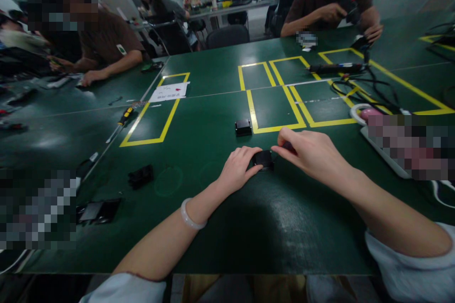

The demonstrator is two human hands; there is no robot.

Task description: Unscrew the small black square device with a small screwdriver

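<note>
Both hands pinch one small black part (pixel 263 159) — left hand (pixel 237 166) fingertips curled, right hand (pixel 308 152) fingers closed.

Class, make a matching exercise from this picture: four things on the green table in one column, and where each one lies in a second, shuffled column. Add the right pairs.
Things:
1. small black part
2. black block
3. screwdriver
4. white paper

Places:
A. inside the top of the left yellow outline
B. between the left hand and the right hand
C. beside the left yellow outline
D. at a corner of the middle yellow outline

Pairs: 1-B, 2-D, 3-C, 4-A
</note>
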